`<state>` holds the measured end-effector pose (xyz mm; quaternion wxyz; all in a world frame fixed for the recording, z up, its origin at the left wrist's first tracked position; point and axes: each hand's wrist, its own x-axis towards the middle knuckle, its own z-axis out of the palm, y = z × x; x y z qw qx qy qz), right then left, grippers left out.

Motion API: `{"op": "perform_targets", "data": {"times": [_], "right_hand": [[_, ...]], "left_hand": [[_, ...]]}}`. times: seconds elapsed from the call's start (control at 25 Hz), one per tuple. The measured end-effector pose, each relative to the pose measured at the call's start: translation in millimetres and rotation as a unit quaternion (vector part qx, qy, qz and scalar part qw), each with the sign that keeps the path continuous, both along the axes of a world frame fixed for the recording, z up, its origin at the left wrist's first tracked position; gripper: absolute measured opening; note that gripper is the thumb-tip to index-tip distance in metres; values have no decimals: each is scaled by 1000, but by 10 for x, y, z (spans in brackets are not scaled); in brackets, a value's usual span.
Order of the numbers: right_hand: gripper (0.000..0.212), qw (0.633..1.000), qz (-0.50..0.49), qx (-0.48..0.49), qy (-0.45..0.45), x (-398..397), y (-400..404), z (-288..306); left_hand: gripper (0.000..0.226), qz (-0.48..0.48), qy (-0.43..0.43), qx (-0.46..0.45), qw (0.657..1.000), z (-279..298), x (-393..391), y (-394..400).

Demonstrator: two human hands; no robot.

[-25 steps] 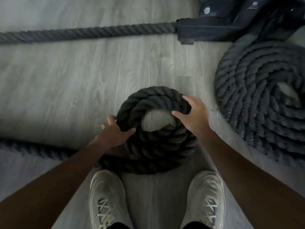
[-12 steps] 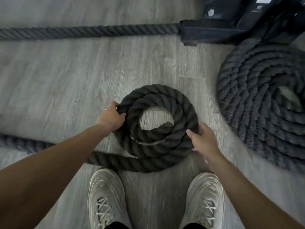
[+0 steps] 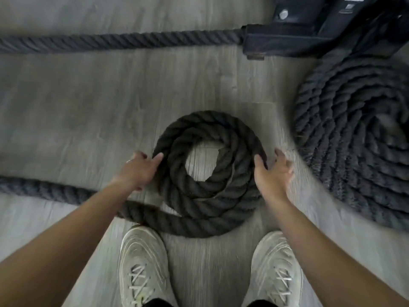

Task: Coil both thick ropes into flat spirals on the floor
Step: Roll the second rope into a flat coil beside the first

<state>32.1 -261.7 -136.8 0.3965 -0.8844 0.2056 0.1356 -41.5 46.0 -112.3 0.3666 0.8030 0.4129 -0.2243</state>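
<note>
One rope sits finished as a wide flat spiral [image 3: 354, 138] on the floor [image 3: 88, 107], at our right. The second coil [image 3: 205, 173] has only a few turns; we judge most of it is left, its loose tail [image 3: 44, 189] trailing off left. Our left hand [image 3: 137, 171] touches the coil's left edge, fingers loosely extended. Our right hand [image 3: 272, 173] is spread, thumb against the right edge, gripping nothing. The coil lies between both hands.

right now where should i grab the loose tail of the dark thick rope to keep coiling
Grip the straight tail just left of the small dark rope coil, from above with the left hand. It lies flat on the floor, clear of the shoes, nearest that hand.
</note>
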Motion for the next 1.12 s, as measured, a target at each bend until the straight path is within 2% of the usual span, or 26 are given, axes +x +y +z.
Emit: {"op": "perform_targets", "data": {"times": [0.08, 0.16, 0.32, 0.48, 0.52, 0.6, 0.72, 0.84, 1.0, 1.04, 1.12], "right_hand": [[69, 999, -32, 15, 37, -554, -65, -30], [58, 999, 6, 41, 16, -848, -89, -87], [45, 996, 75, 52, 22, -580, -103, -68], [34, 988, 156, 14, 2, 135, 14, 21], [33, 986, 164, 2, 14, 383, 96, 31], [35, 982, 184, -34, 21, 782, 239, 30], [42, 981, 187, -51, -3, 909, 324, 11], [48, 993, 112, 20, -5, 478, 144, -20], [60, 998, 45, 11, 43, -376, -107, -72], [62, 998, 37, 11, 58, -566, -115, -77], [64, 997, 39, 23, 70, -840, -119, -125]], "left_hand": [[66, -35, -80, 9, 996, -50, 207, 52], [54, -67, -119, 19, 990, -117, 333, 41], [49, -22, -94, 27, 995, -244, 342, 166], [54, 38, -50, 16, 998, -132, -110, 96], [55, 50, -32, 5, 998, -97, -269, -8], [53, 110, -25, -74, 991, -72, -549, -279], [46, 153, -21, -167, 974, -20, -751, -562], [51, 132, 7, -133, 982, 36, -635, -323], [74, 21, -52, -13, 998, 41, -261, 188], [75, 1, -74, -13, 997, 7, -157, 239], [61, 1, -104, -41, 994, -75, -3, 244]]}}
